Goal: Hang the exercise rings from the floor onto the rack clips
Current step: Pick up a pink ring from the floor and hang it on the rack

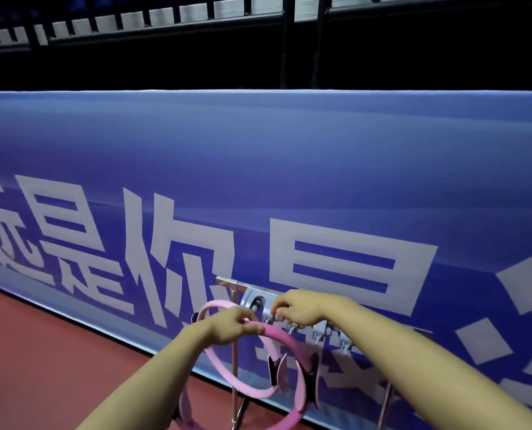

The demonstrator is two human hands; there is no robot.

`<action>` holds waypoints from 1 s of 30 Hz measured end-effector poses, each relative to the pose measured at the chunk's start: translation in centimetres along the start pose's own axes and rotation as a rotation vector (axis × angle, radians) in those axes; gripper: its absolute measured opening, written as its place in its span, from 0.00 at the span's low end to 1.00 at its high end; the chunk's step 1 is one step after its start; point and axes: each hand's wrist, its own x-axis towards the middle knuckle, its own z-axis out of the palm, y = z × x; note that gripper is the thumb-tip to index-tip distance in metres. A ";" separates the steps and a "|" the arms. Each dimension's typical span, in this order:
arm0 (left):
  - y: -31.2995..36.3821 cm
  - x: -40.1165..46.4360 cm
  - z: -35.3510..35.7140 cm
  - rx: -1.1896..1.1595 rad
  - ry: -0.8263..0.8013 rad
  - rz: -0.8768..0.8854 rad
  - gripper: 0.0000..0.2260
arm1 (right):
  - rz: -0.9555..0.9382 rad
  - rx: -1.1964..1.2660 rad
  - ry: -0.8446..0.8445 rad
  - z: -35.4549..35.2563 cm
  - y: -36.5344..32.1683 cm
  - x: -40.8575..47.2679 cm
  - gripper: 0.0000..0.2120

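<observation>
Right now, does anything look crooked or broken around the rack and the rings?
Nothing looks damaged. The left hand holds a pink ring up at the rack while the right hand works a clip. Another pink ring hangs behind.

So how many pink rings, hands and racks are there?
Pink rings: 2, a pale ring and a deeper pink ring
Hands: 2, the left hand and the right hand
Racks: 1, the metal rack
Total: 5
</observation>
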 end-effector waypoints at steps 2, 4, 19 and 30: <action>-1.9 1.6 0.1 -0.007 -0.060 -0.004 0.09 | 0.023 0.020 0.012 -0.6 -0.2 1.3 0.16; -3.6 3.1 0.1 -0.018 -0.116 0.000 0.09 | 0.050 0.045 0.018 -1.1 -0.5 2.5 0.16; -11.2 12.9 1.0 -0.120 -0.218 0.088 0.10 | 0.221 0.129 0.065 1.3 0.2 10.4 0.15; -11.2 15.2 2.6 0.065 -0.101 0.081 0.12 | 0.285 0.209 0.086 4.0 3.0 11.2 0.12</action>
